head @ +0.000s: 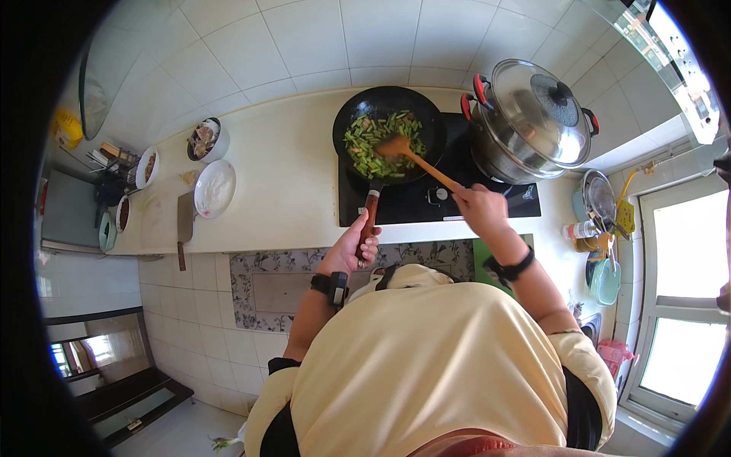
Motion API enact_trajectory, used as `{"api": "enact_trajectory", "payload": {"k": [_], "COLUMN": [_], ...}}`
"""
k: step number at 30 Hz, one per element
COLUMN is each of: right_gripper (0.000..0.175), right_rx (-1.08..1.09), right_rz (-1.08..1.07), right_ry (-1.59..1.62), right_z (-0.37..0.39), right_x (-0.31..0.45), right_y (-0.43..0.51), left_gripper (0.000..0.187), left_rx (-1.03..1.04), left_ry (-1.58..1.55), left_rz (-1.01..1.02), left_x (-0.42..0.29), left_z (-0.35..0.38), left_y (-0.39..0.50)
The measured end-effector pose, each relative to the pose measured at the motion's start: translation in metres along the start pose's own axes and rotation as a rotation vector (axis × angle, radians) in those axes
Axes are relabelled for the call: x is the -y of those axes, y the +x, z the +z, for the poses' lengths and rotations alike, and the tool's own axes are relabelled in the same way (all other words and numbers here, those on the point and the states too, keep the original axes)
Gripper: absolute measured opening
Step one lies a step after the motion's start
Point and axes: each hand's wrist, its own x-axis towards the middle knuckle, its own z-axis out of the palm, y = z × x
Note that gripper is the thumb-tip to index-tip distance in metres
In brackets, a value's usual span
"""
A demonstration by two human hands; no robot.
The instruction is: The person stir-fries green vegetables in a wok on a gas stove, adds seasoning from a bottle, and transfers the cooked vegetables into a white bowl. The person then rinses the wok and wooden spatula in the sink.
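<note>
My left hand point(352, 244) grips the brown handle point(370, 220) of a black wok point(349, 114), which sits on the left side of a black glass cooktop point(394, 205). Chopped green vegetable stalks point(371, 134) with small bits of meat cover the bottom of the wok. In my right hand point(482, 208) is a wooden spatula point(428, 167); its blurred blade rests among the stalks, slightly right of the wok's middle. On the cooktop's right side, a steel steamer pot point(497, 154) stands under a glass lid point(514, 85).
Left on the counter are a cleaver point(185, 220) with its handle past the front edge, a plate of white powder point(215, 188), a bowl with food pieces point(207, 140) and smaller dishes. Seasoning jars point(579, 230) and a green basket point(605, 283) are at right, near a window.
</note>
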Motion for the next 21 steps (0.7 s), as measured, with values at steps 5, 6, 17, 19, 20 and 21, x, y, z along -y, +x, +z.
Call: {"api": "enact_trajectory", "payload": {"k": [5,6,17,19,20,21], "right_gripper": [0.023,0.025,0.025,0.024,0.026,0.026], "right_rx": [0.042,0.122,-0.014,-0.014,0.014,0.008], "right_rz": [0.116,0.209,0.236,0.381,0.404,0.383], "right_ry": [0.194,0.223,0.224,0.291,0.349,0.391], "right_z": [-0.107,-0.118,-0.018,-0.018,-0.025,-0.03], "right_x": [-0.023,-0.022,0.012,0.013,0.012,0.013], "right_y": [-0.022,-0.017,0.016,0.005,0.0,-0.006], "left_gripper": [0.064,0.065,0.068,0.068,0.068,0.068], "left_rx": [0.012,0.02,0.023,0.012,0.004,0.011], "left_ry": [0.011,0.017,0.03,0.02,0.02,0.028], "left_rz": [0.001,0.001,0.0,-0.013,-0.015,-0.005], "left_x": [-0.001,-0.002,-0.003,-0.002,-0.002,-0.002], "left_z": [-0.002,-0.003,-0.006,-0.007,-0.006,-0.006], "left_y": [0.002,0.003,0.007,0.006,0.006,0.006]}}
